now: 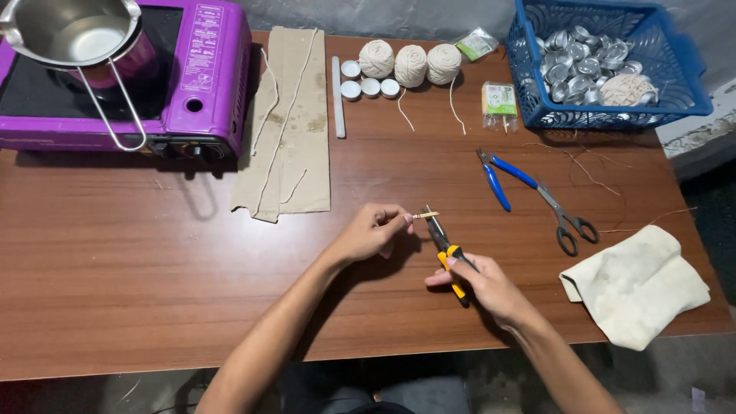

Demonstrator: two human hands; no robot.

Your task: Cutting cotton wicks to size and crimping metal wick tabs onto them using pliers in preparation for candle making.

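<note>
My left hand (372, 232) pinches a short pale wick piece (425, 215) between thumb and fingers above the brown wooden table (138, 253). My right hand (487, 285) grips yellow-and-black pliers (447, 251), whose jaws close on the free end of the wick piece. Both hands hover near the table's front middle.
A purple portable stove (203, 84) with a steel pot (73, 31) sits at the back left. A cardboard strip (295, 130) with strings, three twine balls (410, 64), small white candles (370, 84), a blue basket (667, 54) of metal cups, blue pliers (497, 180), scissors (563, 215), a cream cloth (636, 284).
</note>
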